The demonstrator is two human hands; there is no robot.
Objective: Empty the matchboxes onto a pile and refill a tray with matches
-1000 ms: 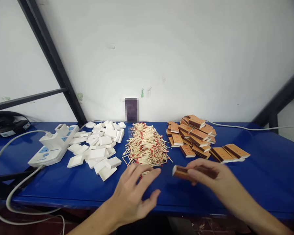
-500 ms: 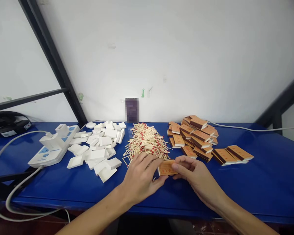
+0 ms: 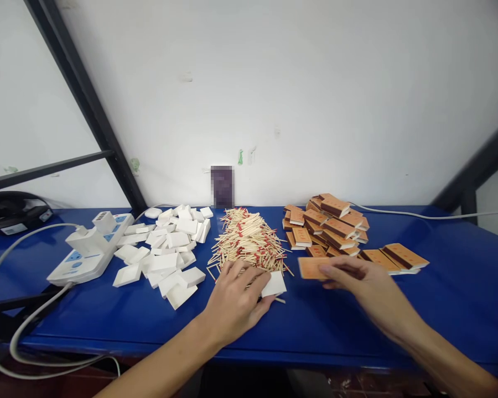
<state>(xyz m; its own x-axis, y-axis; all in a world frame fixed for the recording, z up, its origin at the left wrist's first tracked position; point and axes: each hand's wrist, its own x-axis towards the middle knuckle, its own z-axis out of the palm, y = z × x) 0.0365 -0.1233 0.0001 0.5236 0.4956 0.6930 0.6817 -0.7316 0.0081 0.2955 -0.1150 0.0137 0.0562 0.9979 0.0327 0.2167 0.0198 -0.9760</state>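
My left hand [image 3: 238, 293] is closed around a small white matchbox tray [image 3: 275, 283] at the front edge of the match heap. The tray's flat white face shows, and my fingers cover its left part. To the right, my right hand [image 3: 357, 279] pinches an orange matchbox sleeve [image 3: 311, 268] between thumb and fingers, apart from the tray. Whether anything is inside the sleeve is hidden. Loose red-tipped matches [image 3: 251, 237] are heaped just beyond my left hand, and a stray matchstick [image 3: 280, 300] lies beside its thumb.
White matchbox trays [image 3: 176, 240] are piled on the left of the blue table [image 3: 315, 331]. Orange matchboxes [image 3: 336, 225] are stacked at the right, with a few more matchboxes [image 3: 404, 257] farther right. A white power strip [image 3: 87, 260] with cables stands far left. Behind is a wall.
My right hand has moved right with the orange sleeve, away from my left hand. The white tray now shows in my left hand, which has stayed nearly still.
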